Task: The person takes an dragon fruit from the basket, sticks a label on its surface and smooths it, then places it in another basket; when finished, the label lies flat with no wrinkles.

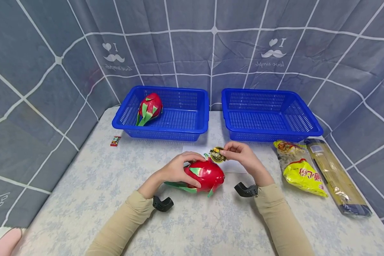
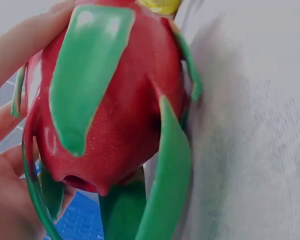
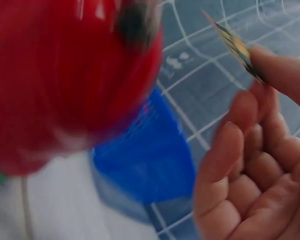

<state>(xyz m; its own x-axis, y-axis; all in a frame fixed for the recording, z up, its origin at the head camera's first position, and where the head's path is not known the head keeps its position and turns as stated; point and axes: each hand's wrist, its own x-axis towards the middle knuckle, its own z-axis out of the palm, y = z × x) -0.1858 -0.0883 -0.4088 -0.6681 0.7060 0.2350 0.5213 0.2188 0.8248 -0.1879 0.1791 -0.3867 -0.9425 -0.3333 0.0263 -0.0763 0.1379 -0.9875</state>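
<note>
- Far left, I see a small red packet [image 1: 115,141] on the table, near the front of the left basket [image 1: 161,136], which contains one dragon fruit [image 1: 153,106].
- I have the left hand [image 1: 181,170] curled round the held dragon fruit [image 1: 209,175], which lies on its side on the table, mid-front.
- Just beyond that fruit is a round sticker [image 1: 217,155]; the right wrist view shows me a gap between the two.
- The right hand [image 1: 243,156] pinches the sticker by its edge, thumb against finger.
- I judge the step as handling the sticker at the fruit; whether it is coming off or going on, I can't tell. The next move calls for a steady left hold and a light, level pinch.
- Farther right, I have the right basket [image 1: 259,136], a yellow-labelled bag [image 1: 302,170] and a long pack [image 1: 339,179].
</note>
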